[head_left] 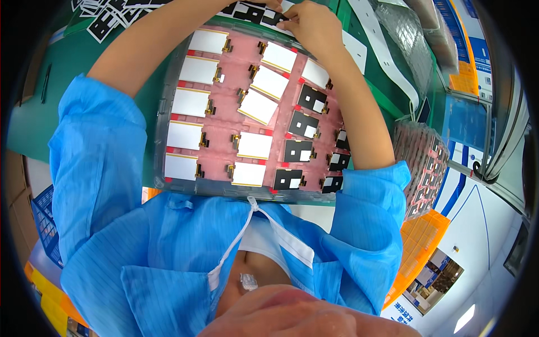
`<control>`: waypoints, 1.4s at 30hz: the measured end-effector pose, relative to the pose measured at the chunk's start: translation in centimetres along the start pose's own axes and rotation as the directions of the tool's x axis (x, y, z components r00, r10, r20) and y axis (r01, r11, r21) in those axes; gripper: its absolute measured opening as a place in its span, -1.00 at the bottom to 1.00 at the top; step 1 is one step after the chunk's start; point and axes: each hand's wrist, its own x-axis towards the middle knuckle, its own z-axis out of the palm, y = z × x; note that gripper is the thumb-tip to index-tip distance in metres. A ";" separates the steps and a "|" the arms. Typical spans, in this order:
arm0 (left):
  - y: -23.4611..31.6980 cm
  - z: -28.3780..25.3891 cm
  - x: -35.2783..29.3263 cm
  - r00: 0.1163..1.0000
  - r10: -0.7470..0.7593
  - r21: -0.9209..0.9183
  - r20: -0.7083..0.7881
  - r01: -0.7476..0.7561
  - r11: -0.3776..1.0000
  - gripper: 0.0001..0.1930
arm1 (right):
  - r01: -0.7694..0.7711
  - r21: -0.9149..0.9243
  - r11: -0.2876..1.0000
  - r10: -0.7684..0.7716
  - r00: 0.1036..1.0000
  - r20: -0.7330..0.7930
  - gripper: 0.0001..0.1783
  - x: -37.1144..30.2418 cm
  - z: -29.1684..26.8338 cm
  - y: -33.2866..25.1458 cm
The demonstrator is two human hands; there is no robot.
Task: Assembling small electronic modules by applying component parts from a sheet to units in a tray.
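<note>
A clear tray (160, 140) with pink pockets lies on the green mat in front of me. It holds rows of white rectangular panels (192, 103); several panels on its right side carry black labels (297, 150). Both my arms reach over the tray to its far edge. My right hand (315, 25) pinches a sheet of black labels (264, 16) lying just beyond the tray. My left hand (272, 4) meets it there, mostly cut off by the top edge of the picture, so its grip is hidden.
More black label sheets (106, 17) lie at the far left of the mat. A white backing strip (387, 53) runs down the right side. A stack of similar trays (422, 163) stands to the right, above an orange surface (420, 241). A blue crate (46, 216) sits low on the left.
</note>
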 end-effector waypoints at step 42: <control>10.1 3.4 -8.3 0.866 0.462 0.010 -0.192 -0.469 0.883 -0.62 | 0.163 0.524 0.836 -0.082 0.981 -0.175 -0.85 -11.7 -6.5 5.0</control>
